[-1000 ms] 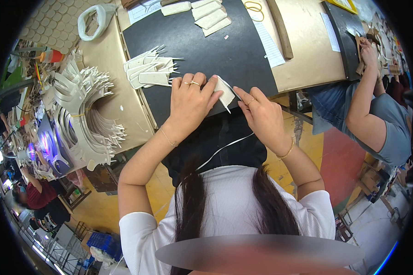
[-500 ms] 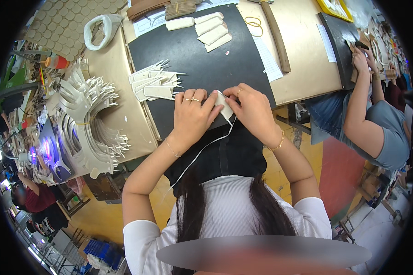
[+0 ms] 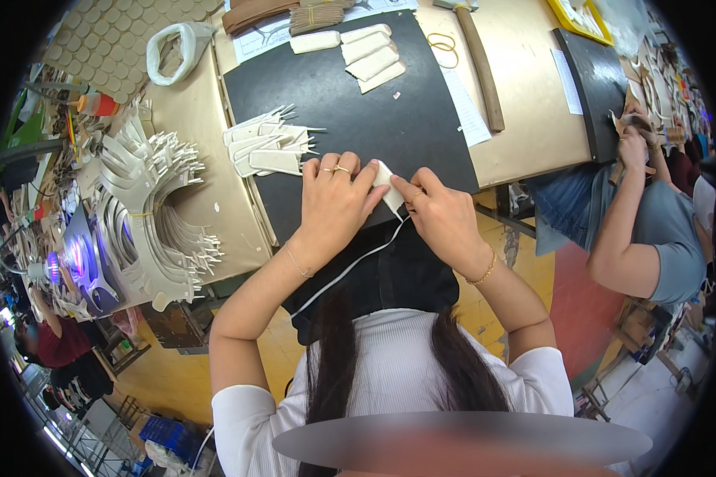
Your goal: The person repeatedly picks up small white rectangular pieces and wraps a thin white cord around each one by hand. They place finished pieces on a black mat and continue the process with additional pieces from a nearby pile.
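A small cream strap-like piece [image 3: 390, 189] lies at the near edge of the black work mat [image 3: 358, 119]. My left hand [image 3: 336, 195] presses its left side, fingers bent over it. The fingers of my right hand [image 3: 441, 211] are pinched at its right edge, close to the lower corner. From that lower end a thin white cord [image 3: 350, 266] trails down to the left across my lap. Just left of my left hand lies a pile of similar cream pieces with thin tails [image 3: 270, 141]. Several tailless cream pieces [image 3: 371, 56] rest at the mat's far side.
Curved pale straps [image 3: 155, 215] are stacked on the left of the table. A white bag [image 3: 179, 54] stands behind them. On the right lie a wooden-handled hammer [image 3: 481, 71], yellow rubber bands [image 3: 443, 49] and a paper sheet [image 3: 467, 111]. A co-worker [image 3: 632, 215] sits at the right.
My right hand has slid down along the piece's right edge toward the corner with the cord, uncovering more of its face. My left hand stays nearly in place. The co-worker's hands have moved nearer.
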The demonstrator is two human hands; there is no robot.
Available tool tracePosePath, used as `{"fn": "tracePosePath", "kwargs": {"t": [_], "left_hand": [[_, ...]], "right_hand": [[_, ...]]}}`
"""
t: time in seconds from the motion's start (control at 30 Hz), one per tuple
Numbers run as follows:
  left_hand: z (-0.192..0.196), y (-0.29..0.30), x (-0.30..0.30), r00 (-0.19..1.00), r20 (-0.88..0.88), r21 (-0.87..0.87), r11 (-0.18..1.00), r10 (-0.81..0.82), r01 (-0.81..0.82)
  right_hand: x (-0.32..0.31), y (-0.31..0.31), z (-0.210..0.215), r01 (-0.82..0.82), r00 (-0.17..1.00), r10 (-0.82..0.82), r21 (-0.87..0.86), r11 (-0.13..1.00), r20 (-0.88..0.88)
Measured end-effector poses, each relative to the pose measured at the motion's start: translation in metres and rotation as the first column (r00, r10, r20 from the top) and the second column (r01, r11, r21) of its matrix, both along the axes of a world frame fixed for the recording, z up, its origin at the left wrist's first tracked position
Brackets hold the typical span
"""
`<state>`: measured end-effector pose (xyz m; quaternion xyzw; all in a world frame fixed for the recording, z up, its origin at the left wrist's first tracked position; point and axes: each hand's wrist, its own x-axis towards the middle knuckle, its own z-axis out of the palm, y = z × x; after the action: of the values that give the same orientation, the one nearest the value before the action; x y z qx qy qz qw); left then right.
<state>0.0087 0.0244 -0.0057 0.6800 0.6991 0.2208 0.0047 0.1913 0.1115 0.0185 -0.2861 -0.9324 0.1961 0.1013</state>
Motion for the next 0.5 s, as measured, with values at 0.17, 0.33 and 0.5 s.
{"fn": "tracePosePath", "kwargs": {"t": [0.17, 0.33, 0.5], "left_hand": [[-0.003, 0.000, -0.007, 0.997, -0.004, 0.064, 0.995, -0.080, 0.080], [-0.002, -0.005, -0.011, 0.997, -0.078, 0.022, 1.000, -0.007, 0.009], [0.000, -0.006, -0.009, 0.995, -0.093, -0.011, 1.000, 0.023, -0.024]], "right_hand": [[-0.001, -0.003, -0.001, -0.025, 0.999, 0.021, 0.077, 0.997, 0.047], [-0.007, 0.004, -0.007, -0.055, 0.998, 0.054, 0.069, 0.996, 0.015], [0.005, 0.002, -0.003, -0.082, 0.996, 0.086, 0.082, 0.993, -0.040]]}}
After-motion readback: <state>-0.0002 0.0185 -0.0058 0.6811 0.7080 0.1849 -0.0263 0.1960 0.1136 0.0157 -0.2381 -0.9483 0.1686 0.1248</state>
